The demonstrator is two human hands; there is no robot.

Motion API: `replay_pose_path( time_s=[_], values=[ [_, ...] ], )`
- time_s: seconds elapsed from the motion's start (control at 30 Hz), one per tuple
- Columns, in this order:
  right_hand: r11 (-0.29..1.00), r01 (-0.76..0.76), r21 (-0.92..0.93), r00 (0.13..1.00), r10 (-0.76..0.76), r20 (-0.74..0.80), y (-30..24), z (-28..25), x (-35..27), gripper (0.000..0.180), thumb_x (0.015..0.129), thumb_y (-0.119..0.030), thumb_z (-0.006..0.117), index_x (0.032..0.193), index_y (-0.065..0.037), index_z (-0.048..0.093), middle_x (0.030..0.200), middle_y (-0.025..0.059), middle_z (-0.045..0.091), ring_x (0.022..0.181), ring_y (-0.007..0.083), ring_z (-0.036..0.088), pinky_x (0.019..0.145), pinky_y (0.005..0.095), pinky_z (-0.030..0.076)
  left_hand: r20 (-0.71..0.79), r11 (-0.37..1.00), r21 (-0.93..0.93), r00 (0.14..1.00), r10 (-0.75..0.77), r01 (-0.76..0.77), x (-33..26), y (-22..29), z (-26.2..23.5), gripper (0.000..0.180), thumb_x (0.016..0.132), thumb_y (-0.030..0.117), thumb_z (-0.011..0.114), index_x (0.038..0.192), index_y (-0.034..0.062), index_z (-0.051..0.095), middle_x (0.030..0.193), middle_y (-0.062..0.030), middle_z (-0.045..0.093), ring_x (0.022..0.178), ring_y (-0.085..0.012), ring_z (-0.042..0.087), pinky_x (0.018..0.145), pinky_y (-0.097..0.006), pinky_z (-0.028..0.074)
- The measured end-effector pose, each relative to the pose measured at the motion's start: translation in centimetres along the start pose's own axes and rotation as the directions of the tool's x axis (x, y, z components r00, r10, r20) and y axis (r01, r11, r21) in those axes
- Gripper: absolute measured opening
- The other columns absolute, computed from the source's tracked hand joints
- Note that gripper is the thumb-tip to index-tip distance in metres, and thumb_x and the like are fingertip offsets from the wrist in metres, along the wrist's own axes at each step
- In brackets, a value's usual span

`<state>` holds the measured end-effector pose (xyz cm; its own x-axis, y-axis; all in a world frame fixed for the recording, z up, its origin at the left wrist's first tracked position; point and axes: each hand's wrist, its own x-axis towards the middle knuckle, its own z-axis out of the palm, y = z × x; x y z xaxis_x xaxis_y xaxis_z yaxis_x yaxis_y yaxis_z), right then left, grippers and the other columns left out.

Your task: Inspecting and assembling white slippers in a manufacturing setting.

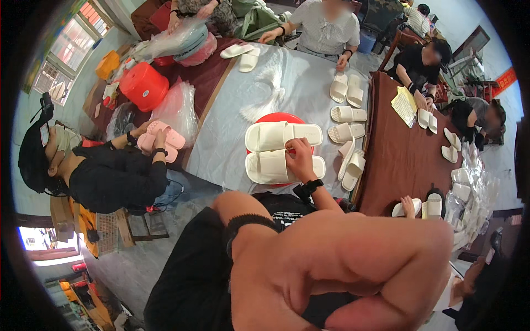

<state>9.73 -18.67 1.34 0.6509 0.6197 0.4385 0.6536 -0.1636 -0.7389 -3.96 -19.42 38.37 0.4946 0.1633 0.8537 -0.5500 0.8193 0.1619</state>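
A pair of large white slippers (266,167), with broad straps, lies side by side on a red round stool top (276,117) at the middle of the table. My right hand (300,158), with a black watch at the wrist, has its fingers curled and pressed at the edge of the straps, where the two slippers meet. The fingertips are partly hidden. Bare skin of a bent arm (353,248) fills the lower foreground, very near the camera. Above it a dark fringed band circles a limb. No fingers of my left hand show.
Several white slippers (347,114) line the table's right side. A clear plastic bundle (266,94) lies beyond the stool top. At left a person holds pink slippers (161,138) beside a red stool (144,85). More people handle slippers around the brown table (386,149).
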Motion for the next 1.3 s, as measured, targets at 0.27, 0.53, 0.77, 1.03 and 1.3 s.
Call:
replay_pose_path(
  time_s=[0.27, 0.53, 0.77, 1.03, 1.3],
  values=[
    [1.000, 0.018, -0.003, 1.000, -0.019, -0.025, 0.9, 0.9, 0.0, 0.020, 0.071, -0.001, 0.074, 0.087, -0.006, 0.063, 0.089, 0.0058, 0.067, 0.090, 0.0298, 0.059, 0.081, 0.0410, 0.050, -0.094, 0.966, -0.031, 0.962, -0.258, 0.256, -2.1, 2.3, -4.1, 0.026, 0.092, 0.003, 0.069, 0.113, 0.0049, 0.053, 0.106, -0.0157, 0.066, 0.098, -0.0255, 0.067, 0.090, -0.035, 0.052],
    [0.998, -0.047, 0.037, 0.999, 0.047, 0.004, 0.4, -0.1, -0.2, 0.016, 0.073, -0.003, 0.072, 0.087, -0.007, 0.064, 0.088, 0.0054, 0.066, 0.093, 0.0293, 0.058, 0.085, 0.0421, 0.048, -0.651, -0.322, 0.734, 0.755, -0.080, 0.598, -15.1, 6.7, -19.3, 0.030, 0.088, -0.003, 0.060, 0.118, 0.0034, 0.060, 0.114, -0.0123, 0.066, 0.108, -0.0276, 0.062, 0.094, -0.036, 0.048],
    [0.998, -0.055, 0.021, 0.998, 0.055, 0.006, 0.1, 0.0, 0.0, 0.017, 0.071, -0.005, 0.072, 0.086, -0.008, 0.064, 0.087, 0.0043, 0.066, 0.093, 0.0292, 0.058, 0.086, 0.0422, 0.047, -0.755, -0.623, 0.546, 0.652, -0.075, 0.560, -27.8, 10.3, -25.1, 0.046, 0.077, 0.006, 0.070, 0.122, 0.0075, 0.064, 0.112, -0.0115, 0.063, 0.110, -0.0345, 0.053, 0.100, -0.044, 0.041],
    [0.995, -0.067, 0.075, 0.997, 0.064, 0.044, 0.9, 0.1, -0.1, 0.017, 0.073, -0.003, 0.070, 0.089, -0.008, 0.066, 0.089, 0.0053, 0.068, 0.092, 0.0308, 0.058, 0.087, 0.0419, 0.047, -0.704, -0.658, 0.529, 0.710, 0.012, 0.536, -30.2, 9.3, -27.5, 0.035, 0.075, 0.011, 0.075, 0.110, 0.0128, 0.071, 0.109, -0.0050, 0.062, 0.104, -0.0305, 0.052, 0.094, -0.043, 0.040],
    [0.999, 0.008, 0.041, 0.999, -0.010, 0.044, -1.1, -2.1, 0.6, 0.038, 0.075, -0.003, 0.079, 0.111, -0.005, 0.069, 0.106, 0.0092, 0.070, 0.106, 0.0310, 0.058, 0.094, 0.0408, 0.047, -0.612, -0.657, 0.549, 0.784, 0.104, 0.516, -29.3, 9.7, -26.5, 0.022, 0.078, 0.006, 0.073, 0.099, 0.0094, 0.070, 0.103, -0.0061, 0.063, 0.101, -0.0321, 0.053, 0.091, -0.043, 0.042]
  ],
)
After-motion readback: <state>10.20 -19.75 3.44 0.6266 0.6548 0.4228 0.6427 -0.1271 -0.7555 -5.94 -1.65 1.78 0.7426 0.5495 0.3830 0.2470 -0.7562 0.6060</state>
